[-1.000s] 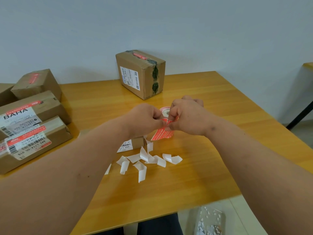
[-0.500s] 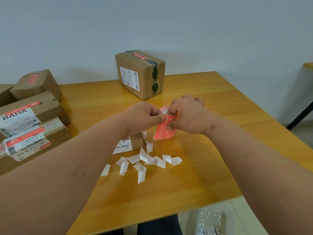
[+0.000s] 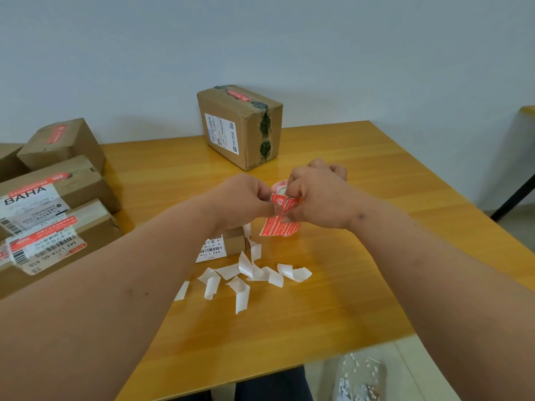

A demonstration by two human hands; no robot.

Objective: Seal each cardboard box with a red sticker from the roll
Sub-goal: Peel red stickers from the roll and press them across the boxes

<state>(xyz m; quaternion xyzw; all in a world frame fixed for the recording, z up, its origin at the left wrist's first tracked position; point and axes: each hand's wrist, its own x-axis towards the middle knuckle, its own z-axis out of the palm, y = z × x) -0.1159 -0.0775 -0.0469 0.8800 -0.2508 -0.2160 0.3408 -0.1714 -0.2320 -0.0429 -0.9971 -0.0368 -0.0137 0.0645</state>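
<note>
While your left hand [image 3: 246, 202] and right hand [image 3: 318, 198] pinch one red sticker [image 3: 279, 225] mid-table [image 3: 362, 279], bare wood lies rightward; five boxes [image 3: 241, 125] count, the smallest [image 3: 231, 243] beneath your left wrist.

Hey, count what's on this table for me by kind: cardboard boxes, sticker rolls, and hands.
Cardboard boxes: 6
Sticker roll: 1
Hands, left hand and right hand: 2
Total: 9

Plain pale grey wall [image 3: 289, 39] behind an orange wooden table [image 3: 347, 299]; light tiled floor [image 3: 419, 371].
</note>
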